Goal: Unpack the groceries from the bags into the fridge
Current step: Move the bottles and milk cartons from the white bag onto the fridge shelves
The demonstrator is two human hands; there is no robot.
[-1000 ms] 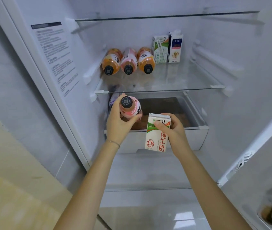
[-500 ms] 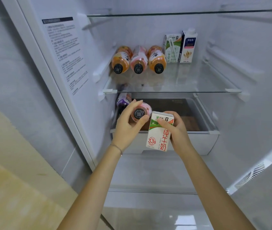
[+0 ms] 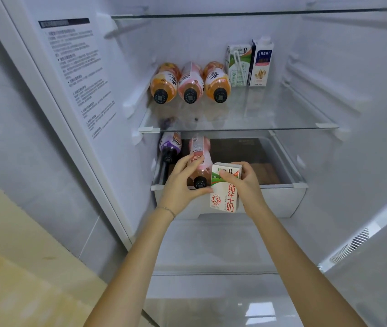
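- We saw the left hand [image 3: 180,185] clamped on the neck end of the pink bottle [image 3: 199,159]. Its fingers were curled over the label and its thumb lay under the black cap.
- The bottle lay lengthwise over the open drawer [image 3: 282,197] of the fridge [image 3: 364,79], cap towards us. It was just beside the purple bottle [image 3: 170,145] already lying at the drawer's left side.
- A second earlier the same bottle had been held up at the drawer's front edge, its cap facing the camera. Since then it had tipped flat and gone further back into the drawer.
- We could not tell whether it was already resting on the drawer floor or was still carried by the hand.
- We judged this item all but stowed; what it seemed to need was a release and a clean withdrawal that did not roll it against its neighbour.
- The right hand [image 3: 246,185] was closed round the top of the milk carton [image 3: 225,192], thumb across the front face. It held the carton upright, in front of the drawer's front wall and not yet inside.
- Against the earlier frames the carton had kept its place beside the left hand, so it looked like the next thing to be put away.
- On the glass shelf [image 3: 282,114] above, the row of three bottles [image 3: 190,84] and the two upright cartons [image 3: 238,64] lay just as before.
- The whole view had drawn nearer to the shelves.
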